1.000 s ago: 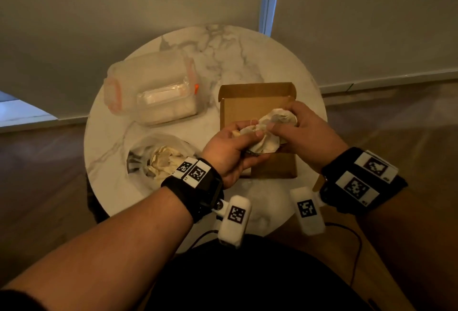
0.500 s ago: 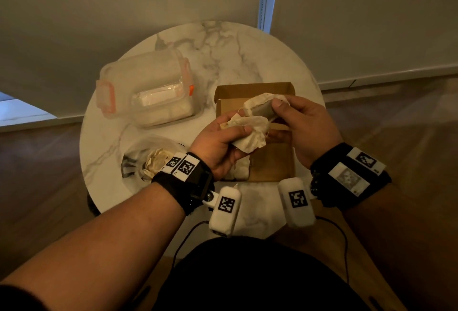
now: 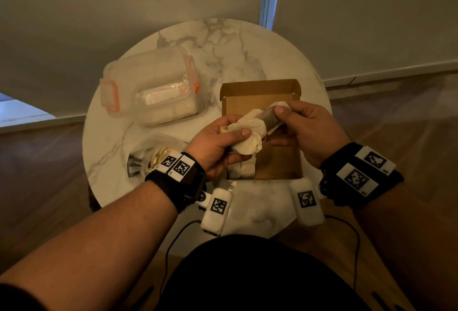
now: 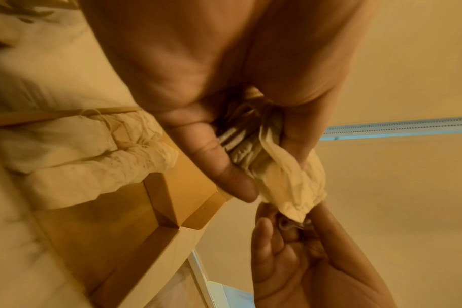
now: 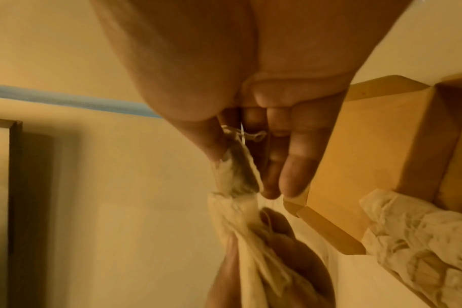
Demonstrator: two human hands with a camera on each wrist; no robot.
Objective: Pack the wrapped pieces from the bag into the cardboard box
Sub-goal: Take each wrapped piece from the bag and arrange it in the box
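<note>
Marble-topped round table (image 3: 247,45) carries the cardboard box (image 3: 260,87) at its right edge. Above the box both hands now hold a wrapped piece (image 3: 250,135) stretched longer than before: the left hand (image 3: 218,147) grips the bunched end, the right hand (image 3: 304,132) pinches the exposed grey end. The left wrist half hides the bag (image 3: 146,152); its contents are unclear.

A polished white marble-look table (image 3: 247,45) with grey veining is seen under a matt brown cardboard box (image 3: 260,90), a cloudy translucent plastic container (image 3: 148,75) with orange clips, a thin clear plastic bag (image 3: 146,144), and a wrapped piece (image 3: 250,135) in crinkled, matt cream paper or cloth.
</note>
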